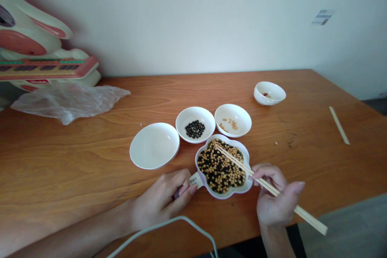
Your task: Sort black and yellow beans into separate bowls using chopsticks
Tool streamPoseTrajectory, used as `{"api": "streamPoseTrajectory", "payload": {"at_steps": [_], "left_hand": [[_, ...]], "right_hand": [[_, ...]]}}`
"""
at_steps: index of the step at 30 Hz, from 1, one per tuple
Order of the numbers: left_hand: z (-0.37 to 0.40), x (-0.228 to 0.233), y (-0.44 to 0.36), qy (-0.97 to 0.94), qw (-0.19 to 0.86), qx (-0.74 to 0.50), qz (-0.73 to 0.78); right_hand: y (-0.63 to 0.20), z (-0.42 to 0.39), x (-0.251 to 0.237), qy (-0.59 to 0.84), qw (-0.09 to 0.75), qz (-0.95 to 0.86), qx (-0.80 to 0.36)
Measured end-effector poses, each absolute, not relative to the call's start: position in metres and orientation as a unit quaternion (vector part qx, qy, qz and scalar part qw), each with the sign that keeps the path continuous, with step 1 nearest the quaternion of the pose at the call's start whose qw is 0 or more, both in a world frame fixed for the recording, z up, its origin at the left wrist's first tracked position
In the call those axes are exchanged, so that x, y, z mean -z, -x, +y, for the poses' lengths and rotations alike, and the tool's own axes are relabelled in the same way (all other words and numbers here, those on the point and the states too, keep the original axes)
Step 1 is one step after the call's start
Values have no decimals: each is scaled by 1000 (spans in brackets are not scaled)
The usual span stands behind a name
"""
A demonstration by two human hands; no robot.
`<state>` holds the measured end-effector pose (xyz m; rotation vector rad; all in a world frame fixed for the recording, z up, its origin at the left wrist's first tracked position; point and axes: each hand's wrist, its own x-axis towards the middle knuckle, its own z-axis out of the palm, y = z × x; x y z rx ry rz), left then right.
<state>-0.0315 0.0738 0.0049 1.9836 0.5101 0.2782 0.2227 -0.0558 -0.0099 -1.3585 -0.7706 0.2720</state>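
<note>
In the head view, a flower-shaped dish (224, 168) heaped with mixed black, yellow and green beans sits near the front edge of a wooden table (75, 161). The right hand (276, 201) is closed around a pair of wooden chopsticks (266, 185), whose tips rest over the bean pile at its far side. The left hand (165, 199) lies on the table just left of the dish, fingers curled and pinching the dish's small tab handle (195, 179). Four round white bowls stand beyond the dish: an empty bowl (154, 145) to the left, a bowl of black beans (195, 124) in the middle, a bowl with a few yellow beans (232, 120) to its right, and a small bowl (269, 93) further back right holding a reddish bit or two. One loose stick (339, 125) lies well apart at the right. A crumpled plastic bag (68, 100) and a rabbit-shaped toy (33, 48) occupy the far left, and a pale cable (169, 225) loops at the bottom edge. Nothing blocks the dish.
</note>
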Motion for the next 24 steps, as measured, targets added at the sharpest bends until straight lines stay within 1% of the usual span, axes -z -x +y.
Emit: {"api": "streamPoseTrajectory", "payload": {"at_steps": [24], "left_hand": [[74,-1,34,-823,517,-107,210]], "right_hand": [[-222,-54,7,616,697,-343,-129]]}}
